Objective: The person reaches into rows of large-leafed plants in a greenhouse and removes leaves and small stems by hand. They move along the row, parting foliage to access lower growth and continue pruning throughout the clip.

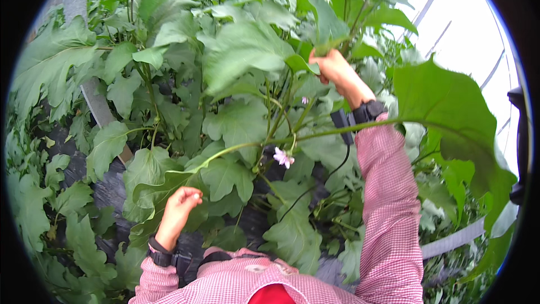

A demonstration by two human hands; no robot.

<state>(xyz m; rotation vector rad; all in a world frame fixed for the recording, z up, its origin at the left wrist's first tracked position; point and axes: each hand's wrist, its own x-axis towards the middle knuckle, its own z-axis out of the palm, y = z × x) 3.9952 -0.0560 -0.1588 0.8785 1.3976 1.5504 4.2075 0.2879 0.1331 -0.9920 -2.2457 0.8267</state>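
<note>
My right hand (333, 69) is raised among the upper foliage of an eggplant plant. Its fingers are curled closed at the lower edge of a green leaf (331, 25), which partly covers the fingertips. Lower down, my left hand (179, 211) has its fingers drawn in and thumb against them, with nothing visible in the grip. Just behind that hand lies a broad eggplant leaf (156, 192). Between my hands, a pale purple eggplant flower (283, 158) hangs from a stem. A long leaf stalk (329, 131) crosses in front of my right forearm.
Dense eggplant plants (147, 76) fill the bed over black plastic mulch (112, 196). A large leaf (447, 101) stretches out at right. A grey post (101, 105) slants at left. From my right wrist device (344, 126), a black cable (301, 196) trails into the leaves. Greenhouse film (472, 33) shows beyond.
</note>
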